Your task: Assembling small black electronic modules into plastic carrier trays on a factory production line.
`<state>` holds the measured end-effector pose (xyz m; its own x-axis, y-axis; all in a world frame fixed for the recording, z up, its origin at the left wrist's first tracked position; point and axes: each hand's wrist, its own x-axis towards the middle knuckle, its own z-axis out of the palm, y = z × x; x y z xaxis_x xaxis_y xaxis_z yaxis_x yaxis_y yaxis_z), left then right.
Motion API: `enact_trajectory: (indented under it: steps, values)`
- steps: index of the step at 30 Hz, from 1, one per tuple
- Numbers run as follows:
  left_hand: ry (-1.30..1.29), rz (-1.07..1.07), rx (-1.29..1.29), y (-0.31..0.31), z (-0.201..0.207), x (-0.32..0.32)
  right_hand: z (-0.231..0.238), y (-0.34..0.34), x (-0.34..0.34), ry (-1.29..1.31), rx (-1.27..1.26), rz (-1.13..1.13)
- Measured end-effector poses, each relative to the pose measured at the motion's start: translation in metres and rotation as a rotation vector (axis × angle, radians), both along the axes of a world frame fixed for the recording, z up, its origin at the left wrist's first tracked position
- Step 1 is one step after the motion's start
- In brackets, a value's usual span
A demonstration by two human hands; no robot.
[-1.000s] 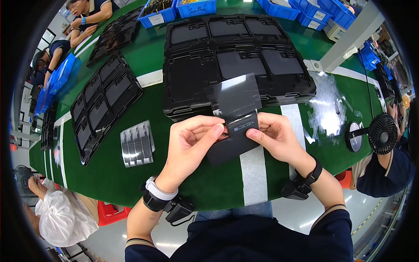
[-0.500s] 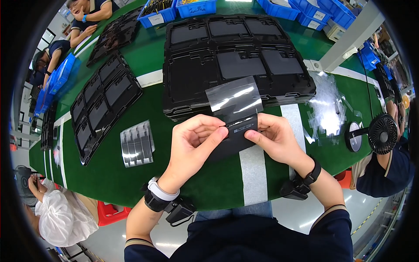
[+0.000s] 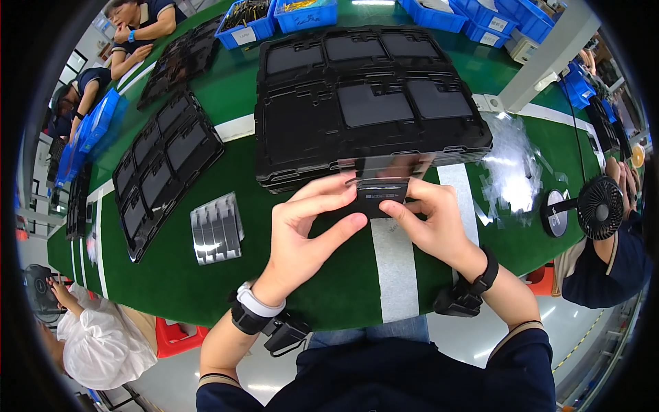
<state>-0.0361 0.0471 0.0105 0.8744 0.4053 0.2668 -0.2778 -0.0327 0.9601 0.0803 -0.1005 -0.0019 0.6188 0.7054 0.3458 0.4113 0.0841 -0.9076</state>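
A flat black battery-like pack (image 3: 382, 200) with small pale print is tilted up in front of me. Along its far edge stretches a strip of clear film (image 3: 391, 167), see-through and shiny. My right hand (image 3: 432, 216) pinches the pack at its right side, thumb on the printed face and fingers behind. At the left end, my left hand (image 3: 309, 223) rests its fingertips against the pack's edge near the film. Its thumb is lifted away, so the hand is open. Beyond the hands lies a stack of black trays (image 3: 295, 123) with grey flat panels in most top pockets.
A sheet of film strips (image 3: 217, 230) lies left of my hands, below a tilted black tray (image 3: 165, 165). To the right are a heap of clear film pieces (image 3: 511, 172) and a small black fan (image 3: 599, 207). Blue bins (image 3: 307, 15) line the back; people sit nearby.
The pack has tipped up more steeply, and its film now looks foreshortened over the tray edge. My left thumb has come off the pack; the right hand keeps its pinch.
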Motion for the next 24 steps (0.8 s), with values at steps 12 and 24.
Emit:
enact_trajectory:
  steps: [12,24]
  values:
    - [0.181,-0.102,0.034,0.016,-0.009,-0.006,0.001,-0.004,0.005,0.229,-0.127,0.303]
    - [0.150,-0.009,-0.026,0.003,0.004,-0.002,0.005,-0.004,0.004,0.430,0.118,0.140]
